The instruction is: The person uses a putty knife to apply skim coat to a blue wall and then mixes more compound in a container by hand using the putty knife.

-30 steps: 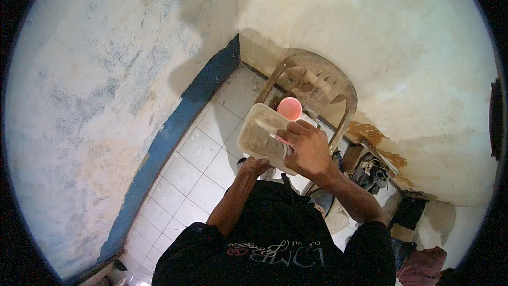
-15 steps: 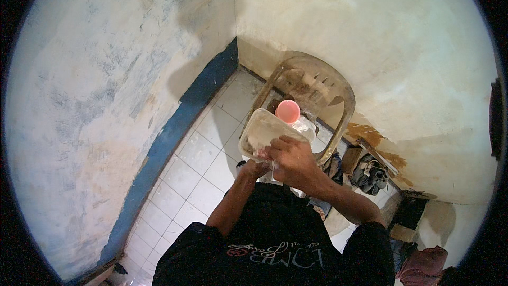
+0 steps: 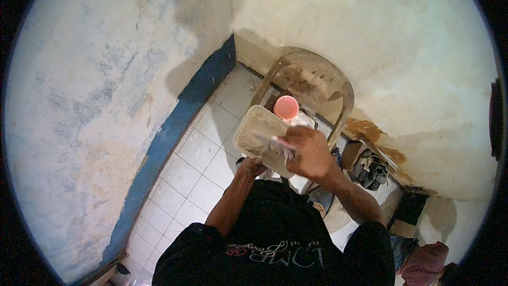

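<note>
In front of my chest is a shallow rectangular plastic tub, off-white and smeared inside. My left hand is closed on its near edge, most of the fingers hidden beneath it. Over the tub's right part, my right hand grips a small tool with a light, reddish-marked end; motion blurs it, and its kind cannot be made out. Just beyond the tub stands a pink plastic cup, with something whitish beside it.
A stained plastic armchair stands behind the cup near the corner. Patchy walls rise on the left and ahead, a blue band along the left one's foot. At right are a dark cloth bundle, boxes and a maroon cloth.
My right hand has shifted right and slightly toward me across the tub, and the tool in it now shows. The tub's inside is more exposed; my left hand keeps its hold.
</note>
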A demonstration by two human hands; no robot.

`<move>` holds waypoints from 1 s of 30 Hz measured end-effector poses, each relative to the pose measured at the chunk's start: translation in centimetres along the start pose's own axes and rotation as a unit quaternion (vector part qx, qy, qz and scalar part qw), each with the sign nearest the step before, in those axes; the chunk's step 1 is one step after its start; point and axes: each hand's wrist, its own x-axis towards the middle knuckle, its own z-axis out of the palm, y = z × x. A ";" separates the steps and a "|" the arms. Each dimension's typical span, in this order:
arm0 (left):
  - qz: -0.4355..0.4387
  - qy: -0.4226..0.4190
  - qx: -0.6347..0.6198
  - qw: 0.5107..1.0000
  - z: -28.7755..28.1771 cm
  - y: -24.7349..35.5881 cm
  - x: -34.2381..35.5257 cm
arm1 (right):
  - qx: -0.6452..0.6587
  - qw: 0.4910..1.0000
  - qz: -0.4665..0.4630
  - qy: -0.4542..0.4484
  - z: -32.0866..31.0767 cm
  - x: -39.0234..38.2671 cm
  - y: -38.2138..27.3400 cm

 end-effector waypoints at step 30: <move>0.033 0.071 0.015 0.997 6.3 0.8 0.9 | 0.134 0.957 0.259 -0.010 3.2 2.4 7.3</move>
